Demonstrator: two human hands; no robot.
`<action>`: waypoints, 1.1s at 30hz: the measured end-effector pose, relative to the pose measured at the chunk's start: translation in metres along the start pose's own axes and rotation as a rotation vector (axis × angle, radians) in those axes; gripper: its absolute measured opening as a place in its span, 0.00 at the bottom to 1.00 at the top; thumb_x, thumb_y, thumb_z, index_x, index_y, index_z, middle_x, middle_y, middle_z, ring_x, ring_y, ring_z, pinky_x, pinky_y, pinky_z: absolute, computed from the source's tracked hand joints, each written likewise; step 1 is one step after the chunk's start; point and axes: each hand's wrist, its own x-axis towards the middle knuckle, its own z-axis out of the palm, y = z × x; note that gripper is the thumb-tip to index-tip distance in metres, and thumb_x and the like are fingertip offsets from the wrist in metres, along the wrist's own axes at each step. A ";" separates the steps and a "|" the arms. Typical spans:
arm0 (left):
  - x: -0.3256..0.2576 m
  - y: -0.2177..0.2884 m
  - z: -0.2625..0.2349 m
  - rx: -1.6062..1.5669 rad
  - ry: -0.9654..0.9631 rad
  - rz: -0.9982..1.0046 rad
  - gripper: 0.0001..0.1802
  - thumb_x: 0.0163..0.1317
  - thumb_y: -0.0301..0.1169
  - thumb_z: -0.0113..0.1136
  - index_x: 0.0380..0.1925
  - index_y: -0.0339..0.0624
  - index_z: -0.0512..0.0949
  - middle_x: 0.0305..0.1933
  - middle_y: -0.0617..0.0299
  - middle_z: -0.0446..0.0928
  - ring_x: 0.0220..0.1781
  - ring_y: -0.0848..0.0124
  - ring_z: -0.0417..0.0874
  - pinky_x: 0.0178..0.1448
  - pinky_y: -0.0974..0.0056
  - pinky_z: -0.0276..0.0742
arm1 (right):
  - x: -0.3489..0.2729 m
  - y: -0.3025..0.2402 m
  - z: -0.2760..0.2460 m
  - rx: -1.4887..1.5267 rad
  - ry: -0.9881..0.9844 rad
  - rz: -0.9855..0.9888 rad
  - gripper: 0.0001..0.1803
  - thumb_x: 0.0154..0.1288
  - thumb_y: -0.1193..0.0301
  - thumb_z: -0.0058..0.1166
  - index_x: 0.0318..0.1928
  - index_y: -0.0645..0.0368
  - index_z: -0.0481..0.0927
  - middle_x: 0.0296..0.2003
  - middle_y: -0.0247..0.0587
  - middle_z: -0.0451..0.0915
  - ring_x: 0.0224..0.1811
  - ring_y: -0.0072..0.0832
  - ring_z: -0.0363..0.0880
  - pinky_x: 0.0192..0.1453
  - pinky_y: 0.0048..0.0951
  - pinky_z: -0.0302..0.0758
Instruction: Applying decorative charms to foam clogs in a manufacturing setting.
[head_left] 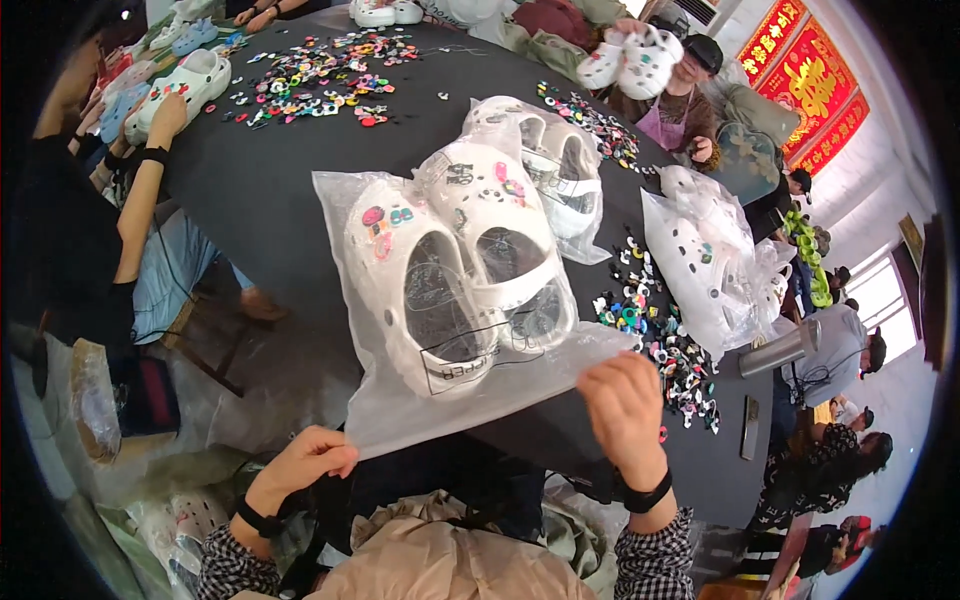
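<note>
A clear plastic bag (545, 382) holds a pair of white clogs (495, 205) with colourful charms on their toes. The bag rests on the dark table's near edge, toes pointing away from me. My left hand (308, 462) pinches its near left corner between thumb and fingers. At the near right corner my right hand (625, 400) grips the plastic, fingers curled. Between both hands the bag's near edge is stretched fairly straight, with dark print on the film. Just behind lies another bagged pair of white clogs (575, 195), partly hidden by the front one.
To the right lie more bagged white clogs (690, 265), loose charms (680, 375), a metal cylinder (780, 348) and a dark flat object (750, 428). A charm pile (330, 75) spreads at the far left. Co-workers handle clogs at left (190, 90) and far right (645, 65).
</note>
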 end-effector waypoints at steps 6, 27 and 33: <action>0.004 -0.002 -0.003 0.031 0.035 -0.034 0.19 0.71 0.34 0.59 0.21 0.37 0.79 0.21 0.68 0.76 0.24 0.80 0.71 0.29 0.71 0.64 | -0.018 0.031 -0.010 -0.055 0.097 0.178 0.11 0.51 0.80 0.64 0.37 0.59 0.82 0.39 0.37 0.83 0.46 0.39 0.81 0.59 0.47 0.76; 0.016 0.019 0.048 0.298 0.411 0.271 0.13 0.58 0.21 0.68 0.44 0.32 0.79 0.36 0.64 0.76 0.42 0.73 0.78 0.49 0.67 0.73 | -0.011 -0.033 -0.005 0.247 -0.007 -0.089 0.16 0.53 0.74 0.61 0.45 0.58 0.86 0.47 0.41 0.84 0.52 0.36 0.83 0.55 0.39 0.82; 0.019 0.018 0.068 -0.204 0.477 0.250 0.16 0.61 0.18 0.64 0.49 0.35 0.77 0.48 0.65 0.74 0.53 0.75 0.75 0.61 0.68 0.68 | 0.003 -0.065 0.029 0.311 -0.204 -0.176 0.25 0.58 0.72 0.57 0.58 0.63 0.79 0.58 0.44 0.78 0.62 0.38 0.76 0.68 0.40 0.74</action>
